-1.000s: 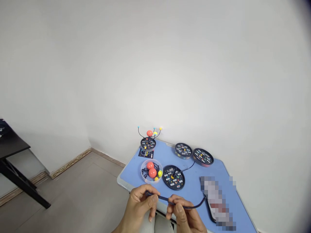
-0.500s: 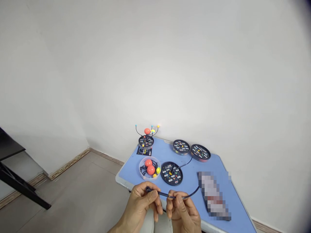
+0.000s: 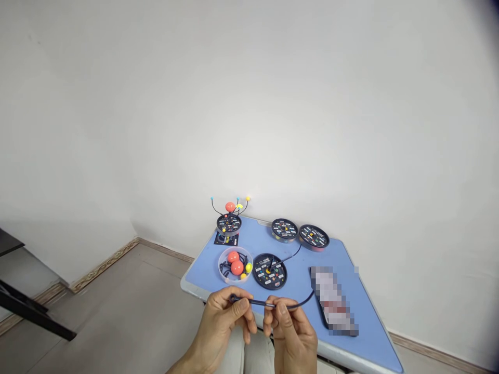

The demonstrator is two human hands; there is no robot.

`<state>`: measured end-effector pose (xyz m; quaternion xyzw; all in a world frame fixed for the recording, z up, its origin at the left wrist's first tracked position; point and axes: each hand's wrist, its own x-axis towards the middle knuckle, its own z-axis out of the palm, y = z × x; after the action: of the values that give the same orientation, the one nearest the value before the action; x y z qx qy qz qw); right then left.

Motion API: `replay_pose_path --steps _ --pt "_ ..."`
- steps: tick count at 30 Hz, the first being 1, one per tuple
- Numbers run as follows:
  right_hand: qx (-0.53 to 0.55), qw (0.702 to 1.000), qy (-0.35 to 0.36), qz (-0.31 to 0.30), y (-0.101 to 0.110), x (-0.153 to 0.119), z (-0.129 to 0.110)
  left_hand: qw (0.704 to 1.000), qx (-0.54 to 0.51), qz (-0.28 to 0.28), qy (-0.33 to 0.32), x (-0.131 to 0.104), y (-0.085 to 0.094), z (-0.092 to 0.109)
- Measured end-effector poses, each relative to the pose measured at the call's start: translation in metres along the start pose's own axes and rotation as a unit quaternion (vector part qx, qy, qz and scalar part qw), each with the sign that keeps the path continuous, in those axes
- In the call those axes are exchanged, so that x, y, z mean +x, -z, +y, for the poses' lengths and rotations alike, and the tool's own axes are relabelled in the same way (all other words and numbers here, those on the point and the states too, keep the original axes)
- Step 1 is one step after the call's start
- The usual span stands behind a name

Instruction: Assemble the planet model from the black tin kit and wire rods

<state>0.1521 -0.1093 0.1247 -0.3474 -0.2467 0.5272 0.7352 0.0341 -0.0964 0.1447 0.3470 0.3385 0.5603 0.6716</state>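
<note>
Between both hands stretches a thin black curved rod with a small ring at its left end. My left hand pinches it near the ring, thumb on top. My right hand grips it around the middle, and its free end bends up toward the right. Just beyond the hands lies a round black printed disc with a short post and one curved rod on it. Left of the disc, a clear round tub holds red balls, yellow balls and black rods.
An assembled planet model stands at the back left of the blue table, on a printed card. Two lidded round tubs sit at the back. A blurred-out phone-like object lies at right. Black furniture stands far left.
The whole view has shifted slightly, so the table and its things appear a little higher and further left. Both hands keep hold of the rod, with little change in their grip.
</note>
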Motion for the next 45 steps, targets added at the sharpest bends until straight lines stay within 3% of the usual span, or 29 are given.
replay_pose_path --steps 15,20,27,31,36,45 --pt "-0.142 0.989 0.019 -0.027 0.026 0.012 0.008 0.994 0.085 0.001 -0.065 0.003 0.005 -0.005" --pt "-0.142 0.989 0.032 -0.035 0.027 0.013 0.005 0.996 0.078 -0.013 -0.051 0.001 0.004 -0.003" --pt "-0.139 0.987 0.082 0.011 0.025 0.011 0.012 0.991 0.103 0.027 -0.079 -0.004 0.001 -0.010" --pt "-0.141 0.984 0.105 -0.001 0.025 0.011 0.013 0.993 0.101 0.023 -0.064 -0.004 -0.001 -0.010" --pt "-0.148 0.985 0.093 0.012 0.025 0.010 0.015 0.993 0.097 0.027 -0.062 -0.005 -0.001 -0.013" --pt "-0.156 0.986 0.036 0.042 0.033 0.016 0.024 0.993 0.075 0.060 -0.063 0.005 -0.002 -0.035"
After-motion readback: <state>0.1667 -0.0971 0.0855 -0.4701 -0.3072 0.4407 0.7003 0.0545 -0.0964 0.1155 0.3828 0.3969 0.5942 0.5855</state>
